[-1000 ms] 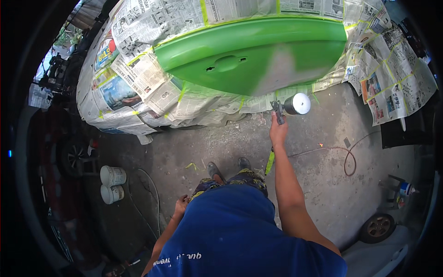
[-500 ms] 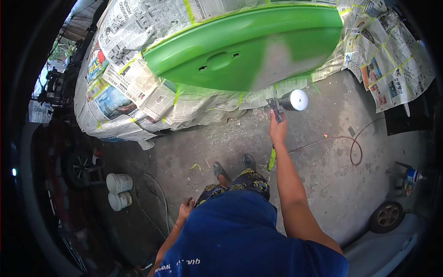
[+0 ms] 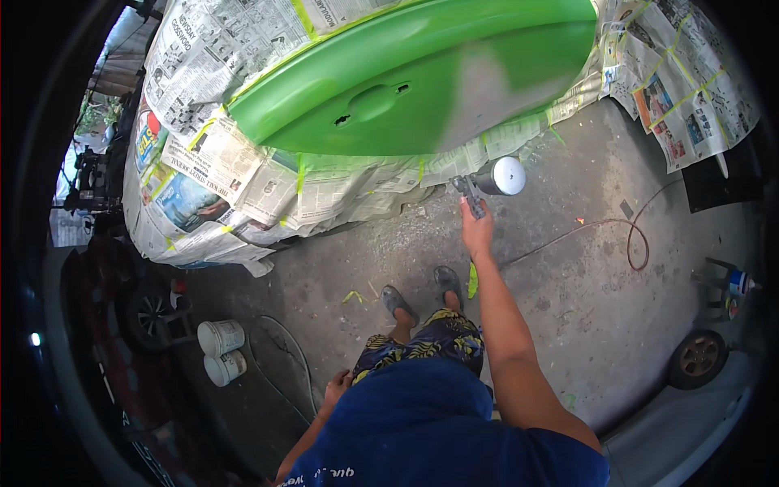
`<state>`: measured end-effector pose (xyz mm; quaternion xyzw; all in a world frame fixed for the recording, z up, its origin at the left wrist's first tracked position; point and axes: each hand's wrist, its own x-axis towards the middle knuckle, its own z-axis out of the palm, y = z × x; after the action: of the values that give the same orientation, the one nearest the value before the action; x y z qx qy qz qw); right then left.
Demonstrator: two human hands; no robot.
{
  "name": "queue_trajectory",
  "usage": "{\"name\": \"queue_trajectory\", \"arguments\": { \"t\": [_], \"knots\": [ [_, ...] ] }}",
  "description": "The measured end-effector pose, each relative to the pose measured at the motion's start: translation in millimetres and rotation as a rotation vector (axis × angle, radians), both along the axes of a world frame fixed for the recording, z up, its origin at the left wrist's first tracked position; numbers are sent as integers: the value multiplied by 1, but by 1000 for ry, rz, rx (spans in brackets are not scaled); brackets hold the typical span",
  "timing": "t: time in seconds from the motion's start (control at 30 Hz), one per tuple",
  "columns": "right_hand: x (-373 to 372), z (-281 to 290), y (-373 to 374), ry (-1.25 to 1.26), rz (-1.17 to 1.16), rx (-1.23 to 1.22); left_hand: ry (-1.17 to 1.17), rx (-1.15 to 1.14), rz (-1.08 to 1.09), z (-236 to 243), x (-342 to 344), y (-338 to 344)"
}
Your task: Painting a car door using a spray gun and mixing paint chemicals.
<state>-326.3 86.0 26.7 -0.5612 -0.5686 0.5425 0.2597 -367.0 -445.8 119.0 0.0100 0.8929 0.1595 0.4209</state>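
Note:
My right hand [image 3: 477,226] grips a dark spray gun [image 3: 472,195] topped by a cylindrical cup [image 3: 507,177] with a light lid, held out just below a green car door panel [image 3: 422,97]. The panel has a pale grey patch on its right part and two small openings by the handle recess. Taped newspaper masking [image 3: 235,195] surrounds it. A bright green strip [image 3: 472,280] hangs below my right hand. My left hand [image 3: 338,385] is low beside my patterned shorts, its fingers curled; what they hold, if anything, is hidden.
A hose [image 3: 580,231] loops across the concrete floor [image 3: 568,316] on the right. Two white buckets [image 3: 221,338] and another hose [image 3: 300,357] are at lower left, beside a dark red car [image 3: 150,406]. A loose wheel [image 3: 696,359] and a small stand [image 3: 718,288] are at right.
The view has turned slightly, so the panel and masking sit higher and further left. The spray gun has shifted a little left in the picture, still in my right hand.

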Motion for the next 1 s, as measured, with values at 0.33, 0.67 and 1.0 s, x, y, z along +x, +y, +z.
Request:
{"name": "queue_trajectory", "arguments": {
  "t": [0.33,0.67,1.0],
  "knots": [
    [-13,-37,-15,-27,-45,-17,-103,-148,-83,-11,-26,-36],
    [-22,-58,-20,-123,-150,-64,-134,-189,-124,3,-58,-51],
    [-31,-115,-34,-26,-115,-50,-177,-239,-109,-10,-93,-78]
  ]
}}
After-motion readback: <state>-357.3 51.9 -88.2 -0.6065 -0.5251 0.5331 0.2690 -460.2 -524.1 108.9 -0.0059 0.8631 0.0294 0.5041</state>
